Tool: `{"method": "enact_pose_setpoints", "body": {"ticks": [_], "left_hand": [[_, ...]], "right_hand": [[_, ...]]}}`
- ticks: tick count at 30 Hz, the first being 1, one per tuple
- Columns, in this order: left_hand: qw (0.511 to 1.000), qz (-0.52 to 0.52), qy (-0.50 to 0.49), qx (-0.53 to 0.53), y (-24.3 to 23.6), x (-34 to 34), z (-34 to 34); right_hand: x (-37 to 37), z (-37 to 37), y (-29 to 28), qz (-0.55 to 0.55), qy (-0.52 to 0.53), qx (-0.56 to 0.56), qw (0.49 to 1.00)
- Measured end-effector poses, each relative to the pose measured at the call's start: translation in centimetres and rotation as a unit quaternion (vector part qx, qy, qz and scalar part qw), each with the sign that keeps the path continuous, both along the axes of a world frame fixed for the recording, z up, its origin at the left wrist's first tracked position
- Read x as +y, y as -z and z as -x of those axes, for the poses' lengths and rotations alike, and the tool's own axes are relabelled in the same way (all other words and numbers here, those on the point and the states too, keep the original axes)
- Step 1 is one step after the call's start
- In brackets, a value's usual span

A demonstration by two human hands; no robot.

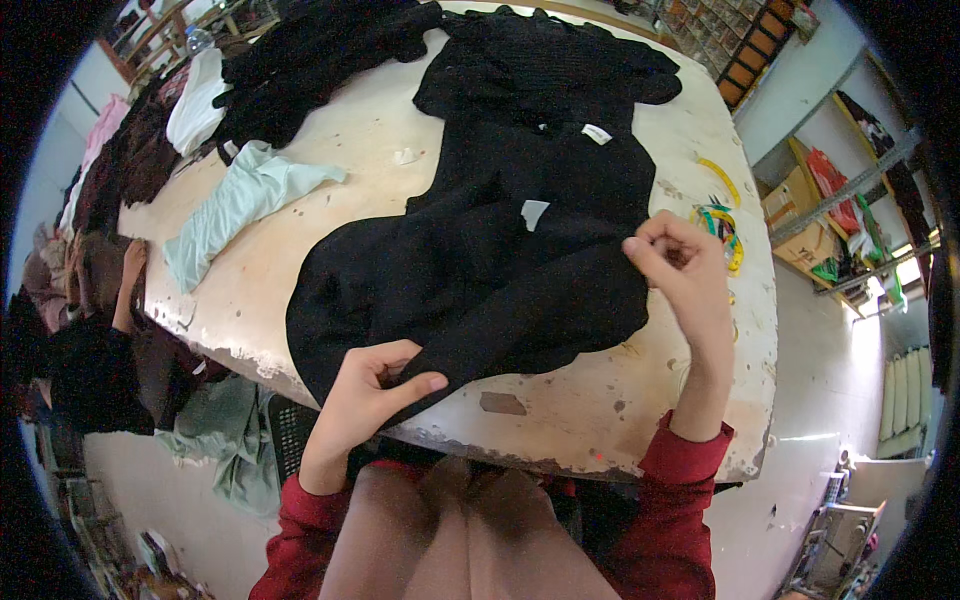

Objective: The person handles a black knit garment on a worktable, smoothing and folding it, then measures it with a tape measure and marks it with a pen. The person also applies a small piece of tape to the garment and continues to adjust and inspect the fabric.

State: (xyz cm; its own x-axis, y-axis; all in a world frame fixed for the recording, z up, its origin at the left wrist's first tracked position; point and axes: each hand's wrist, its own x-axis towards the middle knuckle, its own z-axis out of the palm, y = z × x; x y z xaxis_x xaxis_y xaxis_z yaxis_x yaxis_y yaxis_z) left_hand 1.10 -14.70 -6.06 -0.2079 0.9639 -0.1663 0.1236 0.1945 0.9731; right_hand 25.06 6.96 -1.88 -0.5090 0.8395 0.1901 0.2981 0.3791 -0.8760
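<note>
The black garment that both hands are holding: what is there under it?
Under the black garment is the pale, worn table, which shows beside its edges. The tabletop directly beneath is covered, so anything else lying there cannot be seen.

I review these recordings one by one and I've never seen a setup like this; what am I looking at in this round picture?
There is no machine here: these are a person's two bare hands, below red sleeves. The only view comes from a wide fisheye camera worn on the head, looking down, so straight edges bend. On the worn, cream-coloured table lie a shiny pale mint-green cloth, a pile of dark fabric and what looks like a yellow measuring tape. The left hand pinches the near edge of a black cloth garment; the right hand pinches its right side.
</note>
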Motion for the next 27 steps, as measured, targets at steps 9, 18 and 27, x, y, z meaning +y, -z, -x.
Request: {"method": "enact_pose_setpoints", "body": {"ticks": [9,18,27], "left_hand": [[0.977,-0.092,-0.172,0.088,1.4,-0.6,0.8],[0.978,-0.111,-0.103,0.144,1.3,0.4,0.6],[0.98,-0.063,-0.161,0.096,1.9,-3.4,6.2]], "right_hand": [[0.9,-2.5,-0.6,0.007,0.026,-0.106,0.994],[-8.0,8.7,5.0,-0.313,-0.237,-0.033,0.919],[-3.6,3.5,1.6,0.042,-0.075,0.018,0.996]]}}
